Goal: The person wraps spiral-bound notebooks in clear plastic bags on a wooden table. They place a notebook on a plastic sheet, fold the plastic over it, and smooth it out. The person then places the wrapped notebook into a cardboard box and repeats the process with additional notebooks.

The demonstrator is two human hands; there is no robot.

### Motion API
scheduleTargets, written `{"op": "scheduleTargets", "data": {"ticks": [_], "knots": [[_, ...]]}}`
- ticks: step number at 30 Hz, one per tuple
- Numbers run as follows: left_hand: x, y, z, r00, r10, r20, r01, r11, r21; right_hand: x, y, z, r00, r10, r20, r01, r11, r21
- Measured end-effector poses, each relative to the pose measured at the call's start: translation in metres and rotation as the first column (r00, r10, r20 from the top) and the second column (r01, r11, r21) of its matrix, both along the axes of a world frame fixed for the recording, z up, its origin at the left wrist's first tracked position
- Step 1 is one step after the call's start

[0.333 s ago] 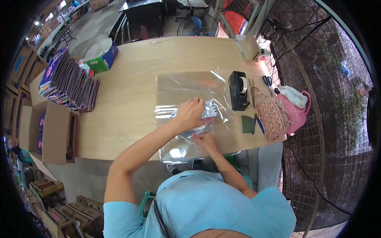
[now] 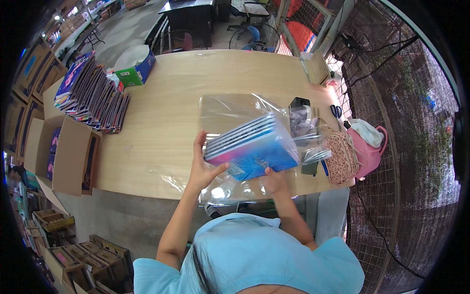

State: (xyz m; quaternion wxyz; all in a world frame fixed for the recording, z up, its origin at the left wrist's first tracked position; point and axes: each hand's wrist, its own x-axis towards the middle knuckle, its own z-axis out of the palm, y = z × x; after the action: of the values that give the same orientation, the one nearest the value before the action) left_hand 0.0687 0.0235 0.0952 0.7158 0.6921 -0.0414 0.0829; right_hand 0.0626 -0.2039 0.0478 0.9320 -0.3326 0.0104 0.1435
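A stack of spiral notebooks (image 2: 254, 154) with a blue and pink cover is raised and tilted over the table, with clear plastic around it. My left hand (image 2: 199, 169) grips its left end, thumb on the cover. At the lower right edge my right hand (image 2: 276, 182) holds it, slightly blurred, thumb against the cover. Loose plastic sticks out from the stack's right end over a black tape dispenser (image 2: 297, 105) and partly hides it. Beneath the notebooks lie clear plastic sheets (image 2: 220, 105) on the wooden table (image 2: 156, 147).
At the left are a row of notebooks (image 2: 98, 98), an open carton (image 2: 71, 161) and a blue-green box (image 2: 134, 73). Along the right lie scissors (image 2: 336, 111), a blue-handled tool (image 2: 324, 168), a patterned pouch (image 2: 339, 157) and a pink bag (image 2: 369, 157), beside wire mesh.
The notebook stack has come up off the plastic sheets and tilted, showing its cover. My left hand has moved from on top of it to its left end; my right hand has shifted right.
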Motion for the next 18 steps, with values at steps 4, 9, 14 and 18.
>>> {"op": "scheduleTargets", "data": {"ticks": [4, 9, 14, 18], "knots": [[-0.004, -0.01, -0.051, 0.999, -0.047, 0.028, 0.046, 0.998, 0.05, 0.022, -0.034, -0.027, 0.974, 0.219, 0.054, -0.111, 0.672, -0.732], [-0.015, -0.005, -0.031, 0.983, -0.036, 0.18, -0.033, 0.93, 0.365, 0.031, -0.04, -0.043, 0.905, 0.206, 0.374, 0.233, 0.496, -0.836], [0.007, 0.043, 0.098, 0.795, -0.54, 0.274, -0.255, 0.112, 0.96, 0.023, -0.035, 0.121, 0.509, 0.496, 0.703, 0.671, 0.284, -0.685], [0.001, 0.05, 0.128, 0.842, -0.119, 0.526, -0.164, 0.873, 0.46, 0.021, -0.026, 0.17, 0.398, 0.815, 0.421, 0.797, -0.081, -0.598]]}}
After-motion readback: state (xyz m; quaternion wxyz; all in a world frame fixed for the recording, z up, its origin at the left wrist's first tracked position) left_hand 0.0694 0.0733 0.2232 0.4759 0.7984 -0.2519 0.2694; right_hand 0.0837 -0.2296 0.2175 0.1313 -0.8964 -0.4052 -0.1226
